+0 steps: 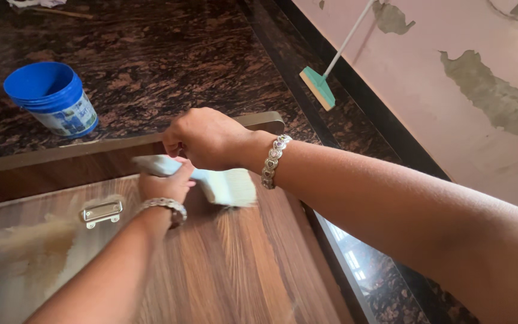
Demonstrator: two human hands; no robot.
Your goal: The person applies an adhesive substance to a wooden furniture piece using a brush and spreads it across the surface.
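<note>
Your right forearm comes in from 4 o'clock, nearest to the camera, with a silver chain bracelet (274,161) at the wrist. Your right hand (208,139) is closed into a loose fist above the pale blue wide brush (214,183); it seems to grip the handle end, but I cannot tell exactly, because the fingers are hidden under the knuckles. Your left hand (164,185), coming from 7 o'clock with a second bracelet, has the fingers pressed together around the brush body, perhaps to steady it. The cream bristles (235,191) point toward 3 o'clock and lie low over the brown wood-grain panel (235,264), which lies flat, so liquid stays on it. A wet, shiny patch shows on the panel at 8 o'clock, beside a small silver metal hinge plate (101,212).

At 10 o'clock a blue round plastic bucket (52,97) stands open on the dark marbled stone floor (169,54), near enough to reach; its label is a white band with blue shapes. At 1 o'clock a teal-headed broom (319,86) leans on the peeling pink wall (451,90).
</note>
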